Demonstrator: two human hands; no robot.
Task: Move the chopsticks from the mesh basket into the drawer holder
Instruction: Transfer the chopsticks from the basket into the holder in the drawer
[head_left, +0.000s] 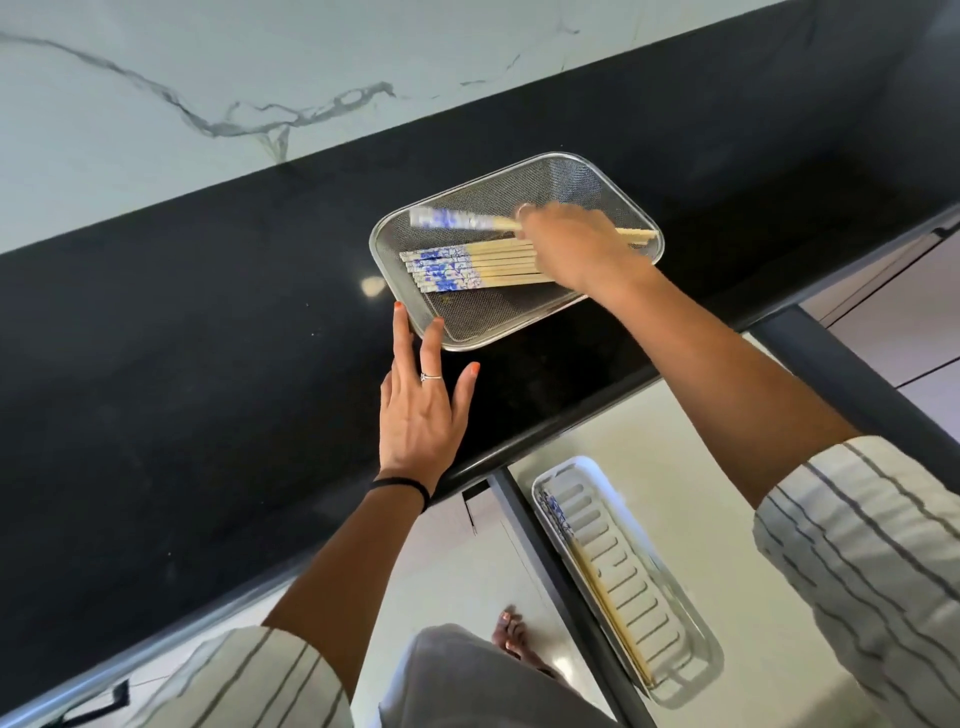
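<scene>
Crosswise, right hand (571, 244) gripping chopsticks (457, 219) over mesh basket (467, 340), patterned ends leftward, left hand (421, 410) flat, open.

Glossy black counter (208, 364) carrying 1 rectangular mesh basket (597, 176) near its front edge, with the left hand (421, 410) resting flat just beside the basket's corner.

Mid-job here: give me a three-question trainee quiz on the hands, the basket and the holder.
1. True or false: the right hand grips chopsticks over the mesh basket.
2. The left hand is: A) gripping chopsticks B) open, fingertips at the basket's near corner C) inside the drawer.
3. Fill in: the chopsticks already in the drawer holder lie along its ____ side as seen in the picture.

Key: 1 true; 2 B; 3 left.
</scene>
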